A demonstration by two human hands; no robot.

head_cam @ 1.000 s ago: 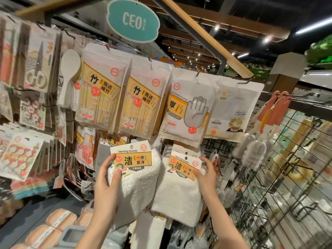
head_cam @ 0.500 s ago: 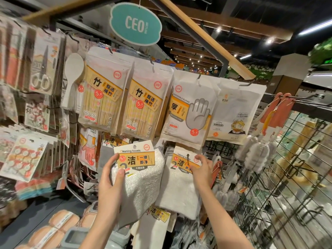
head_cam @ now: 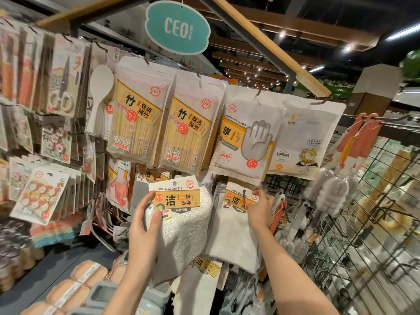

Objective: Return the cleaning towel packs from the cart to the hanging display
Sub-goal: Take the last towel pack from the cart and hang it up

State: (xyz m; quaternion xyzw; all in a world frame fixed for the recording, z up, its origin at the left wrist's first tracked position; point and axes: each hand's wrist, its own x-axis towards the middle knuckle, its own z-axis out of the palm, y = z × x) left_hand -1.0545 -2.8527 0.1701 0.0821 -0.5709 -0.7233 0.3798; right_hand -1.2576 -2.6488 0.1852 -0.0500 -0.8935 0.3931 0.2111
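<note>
My left hand [head_cam: 145,226] grips a cleaning towel pack [head_cam: 181,226], white cloth under an orange and white header card, held up in front of the hanging display. My right hand [head_cam: 260,209] pinches the header card of a second cleaning towel pack [head_cam: 231,233], which sits against a dark display hook [head_cam: 245,193] in the row below the glove bags. Whether the card's hole is over the hook I cannot tell. Another towel pack header [head_cam: 152,175] hangs behind, upper left of the held pack.
Bamboo stick bags [head_cam: 138,123] and a disposable glove bag [head_cam: 247,137] hang just above. A black wire grid rack [head_cam: 363,235] with brushes [head_cam: 329,189] stands at right. Sponges [head_cam: 75,285] lie on the shelf below left. A teal CEO sign [head_cam: 177,28] hangs overhead.
My right hand has slid up from the side of the right pack to its header card and pushed it toward the hook. My left hand has kept its pack nearly still.
</note>
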